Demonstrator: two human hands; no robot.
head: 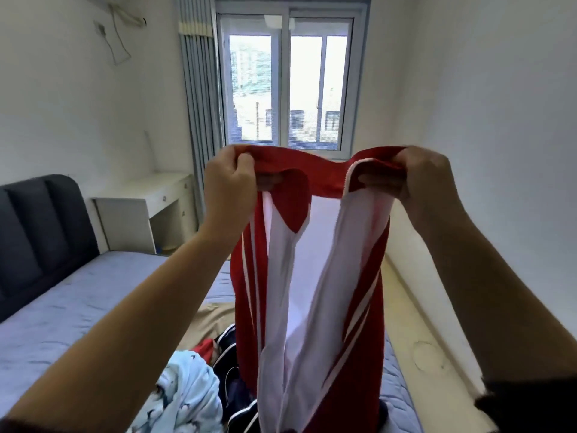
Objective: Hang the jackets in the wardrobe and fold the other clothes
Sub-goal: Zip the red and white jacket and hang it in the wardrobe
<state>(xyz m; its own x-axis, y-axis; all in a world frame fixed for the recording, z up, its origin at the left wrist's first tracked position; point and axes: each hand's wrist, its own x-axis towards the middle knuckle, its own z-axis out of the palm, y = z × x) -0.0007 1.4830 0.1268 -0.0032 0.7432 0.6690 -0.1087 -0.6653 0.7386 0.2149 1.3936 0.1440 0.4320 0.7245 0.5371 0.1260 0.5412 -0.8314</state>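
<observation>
1. The left hand (229, 179) is clenched on one end of the red jacket's collar, fingers curled into the fabric, just left of the frame's centre.
2. The right hand (427, 179) grasps the other end of the collar the same way, at about 3 o'clock from the left hand.
3. The red jacket (368, 385) is held up in the air between the two hands. It hangs open towards 6 o'clock, showing its white lining and the white stripes on its sleeves.
4. Below it lies the bed (78, 307) with a blue-grey sheet.
5. At 7 o'clock a light blue patterned garment (187, 392) lies on the bed beside a dark garment (231, 370) with white piping.
6. A beige cloth (212, 317) lies just beyond them.
7. The window (287, 89) is at 12 o'clock and the white desk (146, 207) at 10 o'clock.
</observation>
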